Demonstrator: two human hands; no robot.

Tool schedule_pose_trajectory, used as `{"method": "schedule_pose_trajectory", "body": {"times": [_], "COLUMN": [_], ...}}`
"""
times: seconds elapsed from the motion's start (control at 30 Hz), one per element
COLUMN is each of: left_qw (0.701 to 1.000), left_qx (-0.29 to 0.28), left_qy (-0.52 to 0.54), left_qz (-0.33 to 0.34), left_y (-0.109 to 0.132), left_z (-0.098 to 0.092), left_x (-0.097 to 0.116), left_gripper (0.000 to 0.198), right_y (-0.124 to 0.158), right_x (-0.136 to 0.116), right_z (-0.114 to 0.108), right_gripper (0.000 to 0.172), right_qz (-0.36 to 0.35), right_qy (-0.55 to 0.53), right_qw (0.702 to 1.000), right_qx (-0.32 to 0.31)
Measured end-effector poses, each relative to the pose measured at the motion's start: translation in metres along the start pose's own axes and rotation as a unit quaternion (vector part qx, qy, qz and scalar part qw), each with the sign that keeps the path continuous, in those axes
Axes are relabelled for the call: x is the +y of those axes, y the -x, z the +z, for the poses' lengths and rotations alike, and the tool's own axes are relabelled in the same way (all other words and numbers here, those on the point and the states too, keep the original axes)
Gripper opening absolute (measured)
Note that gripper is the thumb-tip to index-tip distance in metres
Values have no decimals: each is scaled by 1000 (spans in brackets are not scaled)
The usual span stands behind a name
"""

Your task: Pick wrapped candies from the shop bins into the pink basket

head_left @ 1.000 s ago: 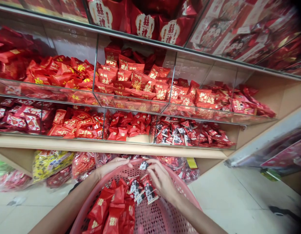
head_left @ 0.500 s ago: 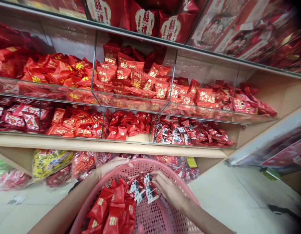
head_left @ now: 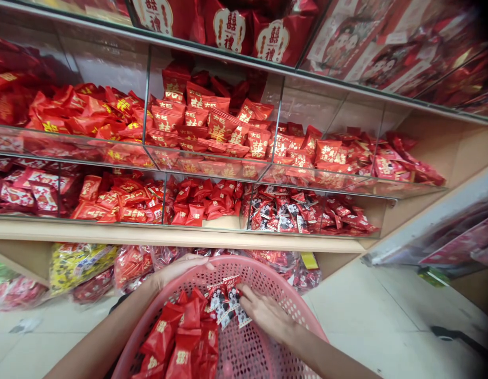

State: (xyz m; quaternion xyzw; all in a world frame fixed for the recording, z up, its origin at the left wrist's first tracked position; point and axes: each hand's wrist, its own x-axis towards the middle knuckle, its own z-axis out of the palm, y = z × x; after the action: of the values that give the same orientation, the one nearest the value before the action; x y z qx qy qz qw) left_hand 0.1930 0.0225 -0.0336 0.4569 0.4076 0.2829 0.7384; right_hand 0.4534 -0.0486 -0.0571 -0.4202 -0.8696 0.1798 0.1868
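Note:
My left hand (head_left: 184, 271) grips the far left rim of a pink perforated plastic basket (head_left: 267, 273), fingers over the edge. Inside the basket, my right hand (head_left: 263, 313) has its curled fingertips at the edge of small red candy packets (head_left: 228, 300) printed with black-and-white figures; the thumb and part of the grip are hidden. These packets lie against the basket's far wall. Larger glossy red packets (head_left: 184, 337) with gold print are heaped on the basket's left side.
Ahead, a shelf (head_left: 180, 234) with clear dividers holds several heaps of red wrapped sweets, including similar figure-printed packets (head_left: 283, 210). Below it, filled plastic bags such as a yellow one (head_left: 80, 263) stand on the tiled floor (head_left: 370, 316). Large red bags (head_left: 231, 29) sit on the top shelf.
My right hand has moved slightly left, and the figure-printed packets at its fingertips have shifted left, closer together. My left hand stays on the rim. The camera view has shifted slightly.

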Motion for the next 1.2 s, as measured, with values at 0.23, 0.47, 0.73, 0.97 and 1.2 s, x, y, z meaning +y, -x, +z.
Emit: {"method": "schedule_pose_trajectory", "body": {"times": [0.23,0.47,0.73,0.97,1.2], "left_qw": [999,991,991,995,995], "left_qx": [-44,-73,-67,-53,-64], "left_qy": [15,113,101,60,62], "left_qz": [5,-20,-50,-62,-40], "left_y": [-3,-9,-9,-6,-8], "left_z": [-10,-13,-21,-30,-29], "left_x": [-4,-9,-7,-8,-7], "left_gripper": [32,49,46,52,55], "right_y": [7,32,29,19,5], "right_x": [1,44,61,60,51], "right_z": [-16,-37,-17,4,-69], "right_gripper": [13,31,41,39,32], "right_qz": [2,205,266,284,291], "right_qy": [133,67,-112,-157,-190], "right_qw": [991,965,947,932,857], "right_qx": [18,150,143,159,380]}}
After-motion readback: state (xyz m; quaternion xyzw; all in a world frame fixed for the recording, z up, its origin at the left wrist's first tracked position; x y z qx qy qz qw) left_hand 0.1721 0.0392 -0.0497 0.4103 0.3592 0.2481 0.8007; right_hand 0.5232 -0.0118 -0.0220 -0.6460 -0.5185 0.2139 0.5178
